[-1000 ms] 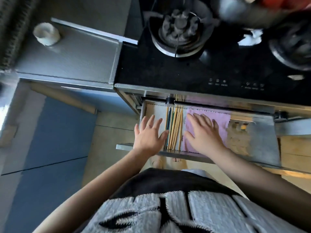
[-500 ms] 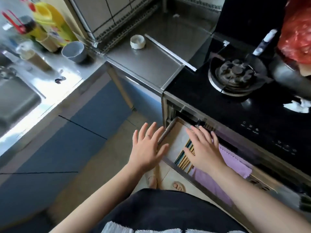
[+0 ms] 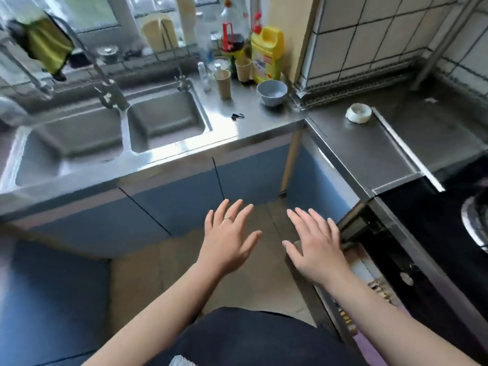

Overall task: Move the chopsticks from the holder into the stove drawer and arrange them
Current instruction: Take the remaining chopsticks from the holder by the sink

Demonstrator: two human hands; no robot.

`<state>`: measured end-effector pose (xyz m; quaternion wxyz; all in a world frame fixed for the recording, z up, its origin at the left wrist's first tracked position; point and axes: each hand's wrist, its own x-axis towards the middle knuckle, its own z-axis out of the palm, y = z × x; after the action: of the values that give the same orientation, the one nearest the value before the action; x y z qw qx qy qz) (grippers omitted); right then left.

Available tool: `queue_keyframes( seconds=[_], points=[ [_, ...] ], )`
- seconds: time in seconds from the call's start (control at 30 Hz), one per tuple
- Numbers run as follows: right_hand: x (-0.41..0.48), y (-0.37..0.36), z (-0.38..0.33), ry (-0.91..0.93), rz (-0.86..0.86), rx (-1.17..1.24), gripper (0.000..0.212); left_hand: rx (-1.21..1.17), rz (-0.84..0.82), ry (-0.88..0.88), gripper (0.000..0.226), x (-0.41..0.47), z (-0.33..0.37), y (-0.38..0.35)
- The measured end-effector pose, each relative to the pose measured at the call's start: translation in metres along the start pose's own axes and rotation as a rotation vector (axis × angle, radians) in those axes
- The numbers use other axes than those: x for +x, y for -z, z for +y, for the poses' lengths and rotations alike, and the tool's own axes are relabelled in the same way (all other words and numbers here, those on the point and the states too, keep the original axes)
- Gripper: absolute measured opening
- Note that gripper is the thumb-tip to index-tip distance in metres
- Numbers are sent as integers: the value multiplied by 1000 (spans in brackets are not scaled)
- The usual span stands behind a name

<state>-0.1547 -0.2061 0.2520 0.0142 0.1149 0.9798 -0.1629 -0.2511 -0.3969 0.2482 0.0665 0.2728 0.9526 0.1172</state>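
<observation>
Far left, a green cloth [image 3: 48, 46] is hanging over the tap [image 3: 104, 75] above a double sink [image 3: 111, 133] set in the steel table [image 3: 248, 128]. Right of the sink, cups [image 3: 223, 84], a dark-liquid bottle [image 3: 232, 30] and a yellow jug [image 3: 266, 52] are standing at the far edge, a blue bowl [image 3: 272, 92] sitting just in front of the jug. A small black clip [image 3: 237, 116] is lying on the table near the sink. Further right, a white lid [image 3: 358, 113] is resting on the table by the tiled wall [image 3: 369, 35].

Near centre, the left hand [image 3: 229, 240] is hovering palm down over the floor [image 3: 237, 286], fingers [image 3: 244, 213] spread apart, holding nothing, a ring [image 3: 228, 219] on one finger. The right hand [image 3: 315, 245] is hovering beside it, fingers [image 3: 301, 216] also apart and empty, its outer edge just beside the open drawer [image 3: 340, 315] corner; cannot tell if touching.

At right, the drawer is sticking out under the black stove [image 3: 435, 233]. Chopsticks [image 3: 380, 289] are lying inside it, only their ends showing past the right forearm, more ends [image 3: 348, 323] nearer. A purple cloth [image 3: 369, 350] is showing at the near right end. A burner [image 3: 475, 223] is cut off at the right edge. Holder: cannot tell which item it is.
</observation>
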Motion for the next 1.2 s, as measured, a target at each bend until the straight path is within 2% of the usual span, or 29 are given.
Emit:
queue_keyframes(
  seconds=[0.33,0.5,0.83,1.2],
  points=[
    [101,-50,-216,227,-9,-33,70,-59,97,252,66,-32,-225,80],
    [140,-78,-320,366,-45,-22,70,-67,160,411,79,-63,-324,106],
    [220,-109,-473,666,-146,-20,70,-114,291,708,78,-93,-450,137],
    [348,-137,-615,890,-214,6,66,-139,416,989,66,-56,-576,184]
  ],
)
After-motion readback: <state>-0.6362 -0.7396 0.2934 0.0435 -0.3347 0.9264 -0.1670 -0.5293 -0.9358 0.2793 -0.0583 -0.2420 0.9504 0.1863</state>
